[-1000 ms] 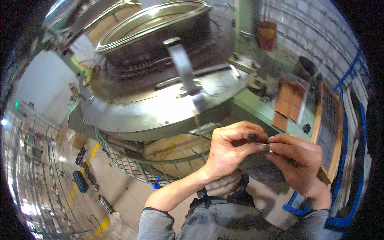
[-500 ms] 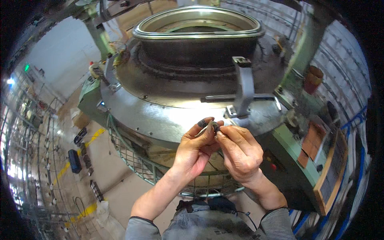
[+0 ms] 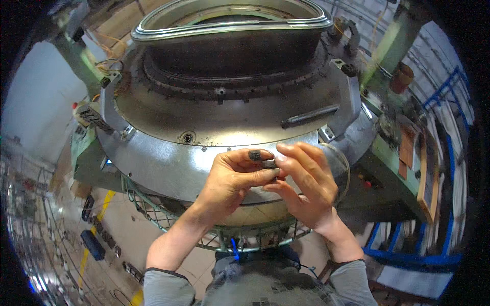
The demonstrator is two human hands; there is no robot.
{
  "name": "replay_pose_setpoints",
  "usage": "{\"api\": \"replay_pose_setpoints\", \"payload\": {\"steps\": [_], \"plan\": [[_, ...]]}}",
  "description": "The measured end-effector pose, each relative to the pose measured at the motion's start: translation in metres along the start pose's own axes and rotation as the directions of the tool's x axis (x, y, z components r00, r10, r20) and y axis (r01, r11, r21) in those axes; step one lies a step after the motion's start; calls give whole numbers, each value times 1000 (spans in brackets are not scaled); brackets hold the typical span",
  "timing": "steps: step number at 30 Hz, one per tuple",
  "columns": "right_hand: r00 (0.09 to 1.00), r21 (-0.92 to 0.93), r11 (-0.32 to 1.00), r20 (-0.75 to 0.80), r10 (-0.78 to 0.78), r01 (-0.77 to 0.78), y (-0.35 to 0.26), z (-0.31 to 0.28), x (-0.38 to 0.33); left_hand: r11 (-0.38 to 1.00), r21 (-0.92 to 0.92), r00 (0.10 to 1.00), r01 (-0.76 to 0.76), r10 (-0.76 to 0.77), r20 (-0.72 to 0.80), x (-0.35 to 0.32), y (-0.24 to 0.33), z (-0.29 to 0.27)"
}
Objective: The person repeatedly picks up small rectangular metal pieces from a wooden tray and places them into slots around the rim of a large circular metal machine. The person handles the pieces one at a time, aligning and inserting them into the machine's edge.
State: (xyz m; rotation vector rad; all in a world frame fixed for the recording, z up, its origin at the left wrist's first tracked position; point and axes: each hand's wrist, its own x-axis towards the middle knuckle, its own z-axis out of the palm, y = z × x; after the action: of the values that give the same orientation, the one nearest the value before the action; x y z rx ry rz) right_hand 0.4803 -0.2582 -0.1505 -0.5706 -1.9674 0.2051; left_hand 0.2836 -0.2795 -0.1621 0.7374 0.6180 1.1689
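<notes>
My left hand (image 3: 227, 178) is closed in a pinch, with a small dark metal piece (image 3: 269, 163) between thumb and index finger. A black wrap covers part of that index finger. My right hand (image 3: 310, 186) is just beside the piece, its thumb and fingers spread apart. Whether a right fingertip touches the piece I cannot tell. Both hands are over the front rim of a large round metal machine (image 3: 171, 166). The piece is too small and too covered by fingers to name.
A raised metal ring (image 3: 232, 31) with a flattened front tops the machine. Grey brackets stand on its left (image 3: 108, 104) and right (image 3: 348, 104). A dark rod (image 3: 310, 116) lies near the right one. Below the rim runs a green wire guard (image 3: 153, 211). A wooden-framed board (image 3: 427, 191) stands at right.
My right fingers have spread and no longer pinch at the piece, while the left hand keeps its grip. The view has shifted, so the machine appears larger and the brackets sit wider apart.
</notes>
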Motion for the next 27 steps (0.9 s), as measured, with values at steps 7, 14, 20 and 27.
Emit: {"api": "replay_pose_setpoints", "payload": {"steps": [7,14,20,27], "plan": [[990,10,990,-13,142,-142,-39,42,4,991,24,985,128,-130,110,-14,37,-30],[971,-107,965,-5,241,-240,-63,21,-20,963,118,924,241,-265,275,-9,35,-16],[930,-210,906,-98,354,-367,-98,-6,-63,920,196,854,340,-390,346,-17,-4,16],[809,-112,806,-191,556,-581,-131,-17,-128,847,280,752,453,-531,390,-32,-54,33]]}}
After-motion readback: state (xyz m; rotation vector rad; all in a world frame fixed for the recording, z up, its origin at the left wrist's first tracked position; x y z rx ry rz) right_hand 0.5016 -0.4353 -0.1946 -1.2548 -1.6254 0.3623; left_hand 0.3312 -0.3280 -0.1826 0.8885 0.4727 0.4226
